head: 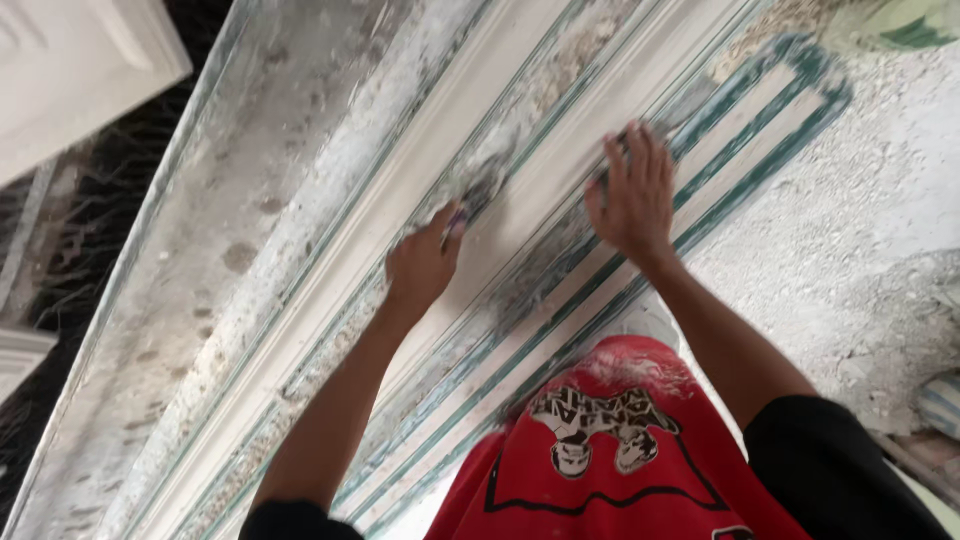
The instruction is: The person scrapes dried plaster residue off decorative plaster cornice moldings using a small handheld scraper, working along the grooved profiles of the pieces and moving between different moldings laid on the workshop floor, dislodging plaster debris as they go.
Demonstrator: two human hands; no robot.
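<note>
No packages, labels, signs or screens appear in this view.
</note>
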